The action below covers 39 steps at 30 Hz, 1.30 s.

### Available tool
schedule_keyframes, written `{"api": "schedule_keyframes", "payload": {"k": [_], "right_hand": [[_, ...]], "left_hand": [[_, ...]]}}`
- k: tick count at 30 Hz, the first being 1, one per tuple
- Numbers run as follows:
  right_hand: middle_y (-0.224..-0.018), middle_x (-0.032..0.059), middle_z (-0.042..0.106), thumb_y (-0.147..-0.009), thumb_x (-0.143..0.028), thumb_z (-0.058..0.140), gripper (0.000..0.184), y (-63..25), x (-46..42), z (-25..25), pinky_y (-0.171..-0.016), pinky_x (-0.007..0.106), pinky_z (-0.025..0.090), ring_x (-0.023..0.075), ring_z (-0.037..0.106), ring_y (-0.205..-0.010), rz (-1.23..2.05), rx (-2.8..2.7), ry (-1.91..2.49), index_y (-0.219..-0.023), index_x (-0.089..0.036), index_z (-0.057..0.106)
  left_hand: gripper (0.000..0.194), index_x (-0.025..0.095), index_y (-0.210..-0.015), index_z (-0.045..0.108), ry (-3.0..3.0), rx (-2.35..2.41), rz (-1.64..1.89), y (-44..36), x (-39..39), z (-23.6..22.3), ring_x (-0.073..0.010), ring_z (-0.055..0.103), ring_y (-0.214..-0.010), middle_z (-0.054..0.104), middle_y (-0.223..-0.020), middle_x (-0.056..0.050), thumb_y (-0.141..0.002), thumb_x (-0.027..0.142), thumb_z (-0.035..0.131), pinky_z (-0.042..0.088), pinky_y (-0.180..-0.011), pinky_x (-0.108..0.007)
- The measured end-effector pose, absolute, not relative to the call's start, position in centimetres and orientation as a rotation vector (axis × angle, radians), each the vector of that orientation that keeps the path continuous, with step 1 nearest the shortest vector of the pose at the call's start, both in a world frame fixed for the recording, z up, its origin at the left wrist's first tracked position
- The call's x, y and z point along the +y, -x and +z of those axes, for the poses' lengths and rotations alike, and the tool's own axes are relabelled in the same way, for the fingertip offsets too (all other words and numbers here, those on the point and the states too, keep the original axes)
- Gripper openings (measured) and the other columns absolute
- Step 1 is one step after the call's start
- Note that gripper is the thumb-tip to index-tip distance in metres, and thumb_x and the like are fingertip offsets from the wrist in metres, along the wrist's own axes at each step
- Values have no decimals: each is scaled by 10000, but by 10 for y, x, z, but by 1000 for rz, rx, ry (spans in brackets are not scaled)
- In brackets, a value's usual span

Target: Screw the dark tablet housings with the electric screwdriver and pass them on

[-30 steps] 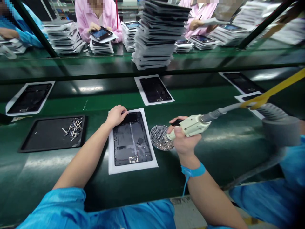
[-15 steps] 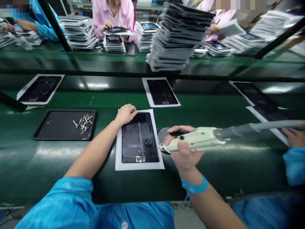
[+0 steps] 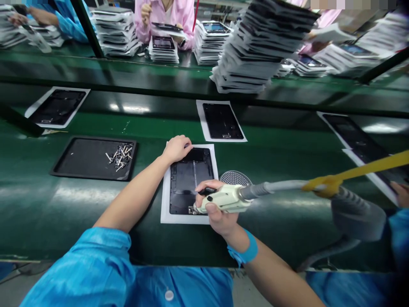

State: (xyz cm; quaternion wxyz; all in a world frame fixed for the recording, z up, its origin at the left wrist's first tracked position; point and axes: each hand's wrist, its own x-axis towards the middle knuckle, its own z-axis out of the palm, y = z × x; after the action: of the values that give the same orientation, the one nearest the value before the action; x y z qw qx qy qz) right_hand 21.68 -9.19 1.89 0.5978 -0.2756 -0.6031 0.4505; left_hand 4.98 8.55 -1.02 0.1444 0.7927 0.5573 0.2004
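Note:
In front of me, an opened black tablet housing (image 3: pixel 182 181) lies on a white sheet (image 3: pixel 166 218). My left hand (image 3: pixel 177 148) is closed at its top edge, with fingers curled over the rim. An electric screwdriver (image 3: pixel 228 199) with a pale body and grey cord is gripped in my right hand (image 3: pixel 222 217). Its tip is over the small circuit board (image 3: pixel 191 210) at the housing's lower edge; whether it touches a screw is hidden. Partly behind the driver sits a round perforated screw plate (image 3: pixel 235 177).
At left stands a black tray (image 3: pixel 86 157) with small parts (image 3: pixel 121 155). Other tablet housings lie on sheets at left (image 3: pixel 60 106), ahead (image 3: pixel 223 121) and right. A tall leaning stack (image 3: pixel 258 51) rises beyond the ledge. A yellow strap (image 3: pixel 370 166) holds the cord. Co-workers sit opposite and at right.
My right hand has moved the screwdriver left, from beside the housing to above its lower circuit board. My left hand stays at the top edge. The whole view has shifted slightly.

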Motion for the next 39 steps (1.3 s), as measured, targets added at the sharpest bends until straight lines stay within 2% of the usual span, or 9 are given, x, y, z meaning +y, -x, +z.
{"api": "schedule_keyframes", "payload": {"k": [9,14,18,21,23,25,28,34,39], "right_hand": [[-934,18,663,-901,-321,745,313,-212,-93,14,-513,278,563,123,633,-566,1078,-1361,611,-1182,-275,613],[-852,15,668,-900,-404,741,307,-220,-88,16,-475,267,548,124,612,-537,1190,-1304,644,-1127,-240,616],[-931,16,683,-887,-440,742,316,-244,-76,30,-404,247,528,118,624,-515,1060,-1134,648,-1109,-256,614],[-917,12,686,-862,-427,759,309,-261,-66,38,-413,255,538,116,632,-505,872,-1055,707,-1076,-248,627],[-891,12,687,-858,-409,757,289,-267,-62,40,-409,257,529,118,628,-494,817,-1041,738,-1053,-235,635],[-886,16,688,-855,-387,756,273,-268,-60,39,-393,256,512,121,626,-490,809,-1033,744,-1043,-225,641],[-886,16,689,-843,-365,767,275,-268,-60,38,-404,260,517,119,625,-491,799,-1038,729,-1039,-218,642],[-863,20,686,-869,-365,754,259,-269,-61,39,-413,255,503,122,620,-499,815,-1058,724,-1039,-216,628],[-786,13,680,-898,-374,731,230,-273,-61,37,-443,274,506,138,610,-510,805,-1091,758,-1039,-216,641]], "left_hand": [[195,190,-1014,746,-2267,1640,679,-51,87,-13,-249,641,-1034,706,-1028,-85,-986,304,591,495,-930,-355],[265,167,-1154,702,-2149,1956,823,-41,62,4,-250,644,-1117,691,-1165,-120,-1014,309,527,495,-984,-353],[394,190,-995,722,-1985,2174,268,-18,11,29,-301,711,-1011,738,-1046,-123,-996,529,522,539,-847,-373],[522,187,-945,722,-1906,2195,-140,-10,-27,40,-351,736,-968,763,-951,-143,-954,663,506,548,-816,-408],[505,182,-987,711,-1912,2202,-225,-13,-46,40,-354,746,-971,773,-957,-151,-1002,605,436,551,-813,-411],[436,178,-1042,691,-1936,2189,-250,-20,-57,36,-335,755,-976,780,-991,-149,-1051,471,368,551,-814,-396],[375,171,-1084,662,-1957,2179,-245,-29,-60,30,-308,757,-1001,780,-1045,-149,-1067,337,326,547,-823,-367],[329,171,-1096,637,-1940,2271,-71,-15,-39,34,-323,751,-1001,776,-1038,-169,-1067,311,341,539,-825,-379],[282,200,-1102,667,-1908,2219,356,15,8,41,-291,739,-1035,783,-1073,-124,-1037,320,421,535,-879,-344]]}}
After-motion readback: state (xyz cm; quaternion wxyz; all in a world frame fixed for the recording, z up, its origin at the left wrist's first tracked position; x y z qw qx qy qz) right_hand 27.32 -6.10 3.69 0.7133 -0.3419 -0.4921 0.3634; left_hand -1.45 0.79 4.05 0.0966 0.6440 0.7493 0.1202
